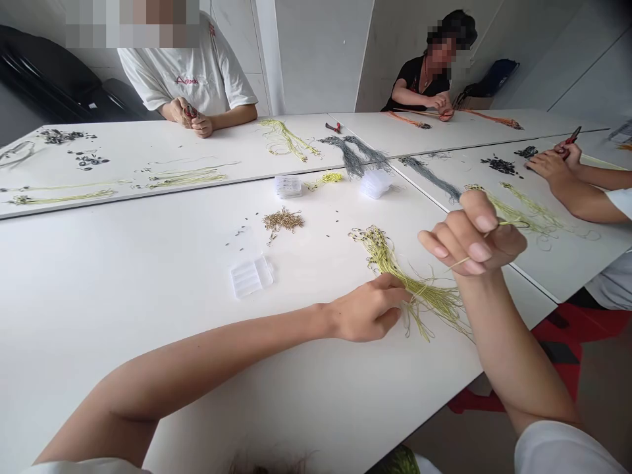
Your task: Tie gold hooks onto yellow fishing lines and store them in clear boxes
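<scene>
A bundle of thin yellow-green cords [429,289] with small dark metal bits at its upper end lies on the white table. My left hand [372,308] rests at the bundle's near side, fingers curled, thumb and forefinger closed on some strands. Raised above the table's right side, my right hand [476,237] pinches one yellow-green cord [511,224]; a loop of it sticks out to the right, and a strand runs down toward the bundle. Beyond the bundle are a heap of brass-coloured small metal pieces [283,222] and an opened clear plastic box [247,276].
Clear boxes [288,186] and grey cord bundles [353,155] stand or lie farther back. Red-handled pliers [333,127] rest on the far table. Co-workers sit opposite; another person's hands [557,161] hold a red tool at right. A red stool [567,342] stands beside the table edge.
</scene>
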Demonstrator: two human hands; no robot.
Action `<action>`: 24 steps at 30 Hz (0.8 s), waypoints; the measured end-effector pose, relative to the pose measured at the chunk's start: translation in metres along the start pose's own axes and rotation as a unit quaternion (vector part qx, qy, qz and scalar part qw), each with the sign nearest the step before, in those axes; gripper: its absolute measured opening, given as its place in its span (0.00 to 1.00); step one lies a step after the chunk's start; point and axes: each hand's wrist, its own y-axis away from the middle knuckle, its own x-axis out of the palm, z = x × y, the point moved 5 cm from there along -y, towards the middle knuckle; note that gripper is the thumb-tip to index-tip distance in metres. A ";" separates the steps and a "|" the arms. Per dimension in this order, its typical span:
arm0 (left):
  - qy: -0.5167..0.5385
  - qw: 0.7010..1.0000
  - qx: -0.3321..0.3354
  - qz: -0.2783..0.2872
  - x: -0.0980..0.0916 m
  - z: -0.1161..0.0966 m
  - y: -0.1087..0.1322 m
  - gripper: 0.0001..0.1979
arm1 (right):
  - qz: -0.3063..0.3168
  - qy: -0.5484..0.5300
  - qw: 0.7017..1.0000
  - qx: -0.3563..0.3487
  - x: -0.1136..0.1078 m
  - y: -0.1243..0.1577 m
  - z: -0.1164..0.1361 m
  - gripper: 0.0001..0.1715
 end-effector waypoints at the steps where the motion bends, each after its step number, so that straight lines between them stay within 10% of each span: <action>1: 0.012 1.000 -0.004 -0.015 -0.003 0.000 0.001 0.17 | -0.009 0.007 1.000 0.015 0.004 -0.001 -0.003 0.12; 7: 0.153 0.969 -0.121 -0.153 -0.043 -0.001 0.019 0.14 | -0.085 0.049 0.990 0.104 0.027 -0.004 -0.023 0.09; 13: 0.343 0.914 -0.178 -0.125 -0.053 -0.014 0.041 0.11 | -0.114 0.002 0.978 0.172 0.055 -0.002 -0.049 0.05; 19: 0.224 0.937 -0.259 -0.062 -0.055 -0.020 0.084 0.13 | -0.139 -0.005 0.963 0.230 0.070 0.002 -0.072 0.04; 24: 0.090 0.927 -0.289 -0.220 -0.097 -0.026 0.114 0.11 | -0.072 -0.010 0.953 0.293 0.097 0.005 -0.092 0.05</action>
